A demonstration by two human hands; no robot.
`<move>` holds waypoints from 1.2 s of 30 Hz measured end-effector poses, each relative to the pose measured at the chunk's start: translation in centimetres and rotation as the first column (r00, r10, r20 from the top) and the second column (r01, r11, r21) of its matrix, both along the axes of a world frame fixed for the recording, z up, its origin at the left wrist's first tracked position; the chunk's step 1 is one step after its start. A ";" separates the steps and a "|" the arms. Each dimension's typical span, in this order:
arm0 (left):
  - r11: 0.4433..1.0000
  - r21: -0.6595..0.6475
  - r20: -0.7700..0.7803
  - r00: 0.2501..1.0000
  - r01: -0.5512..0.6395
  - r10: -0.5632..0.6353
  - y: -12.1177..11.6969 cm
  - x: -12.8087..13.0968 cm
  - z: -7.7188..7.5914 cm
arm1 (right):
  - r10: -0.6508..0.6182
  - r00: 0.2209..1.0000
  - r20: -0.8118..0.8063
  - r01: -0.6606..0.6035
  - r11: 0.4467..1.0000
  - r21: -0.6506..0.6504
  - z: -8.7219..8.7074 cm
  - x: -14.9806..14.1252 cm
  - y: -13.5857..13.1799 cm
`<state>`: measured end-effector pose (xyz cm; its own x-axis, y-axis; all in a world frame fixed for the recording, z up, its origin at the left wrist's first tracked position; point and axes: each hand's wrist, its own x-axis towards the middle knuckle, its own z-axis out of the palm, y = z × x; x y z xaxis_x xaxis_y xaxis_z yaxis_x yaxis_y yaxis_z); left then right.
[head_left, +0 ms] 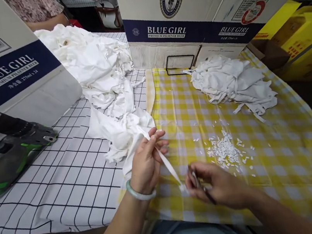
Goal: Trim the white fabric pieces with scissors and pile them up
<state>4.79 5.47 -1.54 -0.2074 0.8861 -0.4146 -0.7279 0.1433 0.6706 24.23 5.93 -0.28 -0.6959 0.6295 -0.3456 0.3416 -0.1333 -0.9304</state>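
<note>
My left hand [148, 159], with a pale bangle at the wrist, pinches a narrow white fabric strap [168, 165]. The strap runs from a heap of white cloth [129, 132] down to my right hand [205, 183]. Closed around small dark metal snips [196, 181], my right hand sits at the strap's lower end. A small white piece [183, 188] is there by its fingertips, blurred. Whether the right fingers also grip the strap is hard to tell. Many tiny white clippings [225, 149] lie scattered just beyond the right hand.
Another pile of white cloth pieces [230, 82] lies on the yellow checked cover [281, 168]. Beer cartons [174, 44] stand at the back, and another carton [15, 75] is on the left. A power drill [11, 150] lies at the left. Part of another person [37, 11] shows behind.
</note>
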 end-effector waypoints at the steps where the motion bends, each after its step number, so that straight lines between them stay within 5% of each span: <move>1: 1.000 -0.007 -0.035 0.999 0.017 -0.017 -0.7 0.1 0.3 | 0.028 1.000 0.010 -0.027 0.998 -0.057 -0.2 0.7 -0.8; 3: 0.992 -0.021 -0.094 0.988 0.124 -0.126 -2.5 0.5 0.7 | -0.086 0.996 -0.028 0.084 0.995 -0.050 -0.9 1.3 -0.7; 6: 0.943 -0.009 -0.079 0.940 0.333 -0.332 -4.9 1.2 1.5 | -0.265 0.946 -0.186 0.305 0.924 0.232 -1.6 -0.2 2.3; 8: 0.897 0.014 -0.036 0.896 0.442 -0.442 -5.7 1.2 2.2 | -0.108 0.965 -0.237 0.188 0.920 0.344 -1.7 -2.4 4.5; 11: 0.847 0.011 0.032 0.847 0.531 -0.531 -6.1 0.5 2.7 | 0.075 0.960 -0.271 0.006 0.958 0.287 -1.6 -5.9 7.0; 15: 0.958 -0.073 -0.013 0.961 0.276 -0.278 -6.0 -0.8 1.8 | -0.056 0.903 -0.425 0.143 0.974 0.175 -1.0 -8.2 9.5; 18: 0.988 -0.092 -0.095 0.987 0.122 -0.130 -5.7 -1.6 1.1 | -0.123 0.877 -0.465 0.211 0.967 0.143 0.4 -7.8 10.7; 22: 0.987 -0.036 -0.162 0.974 0.157 -0.161 -5.0 -2.3 1.1 | -0.118 0.866 -0.486 0.231 0.956 0.179 3.2 -6.9 10.9; 25: 0.976 0.018 -0.417 0.889 0.219 -0.192 -5.0 -2.2 1.6 | -0.096 0.856 -0.507 0.227 0.953 0.203 5.5 -7.1 10.3; 29: 0.958 0.127 -0.716 0.692 0.257 -0.091 -5.9 -1.7 3.1 | -0.061 0.849 -0.525 0.216 0.947 0.239 8.6 -8.2 9.7; 33: 0.982 0.164 -0.614 0.789 0.096 0.025 -7.2 -1.8 6.2 | -0.033 0.835 -0.549 0.222 0.934 0.281 12.1 -8.0 8.7; 36: 0.984 0.175 -0.603 0.792 0.017 0.094 -7.3 -2.7 8.5 | -0.044 0.841 -0.540 0.262 0.905 0.335 14.3 -7.7 7.8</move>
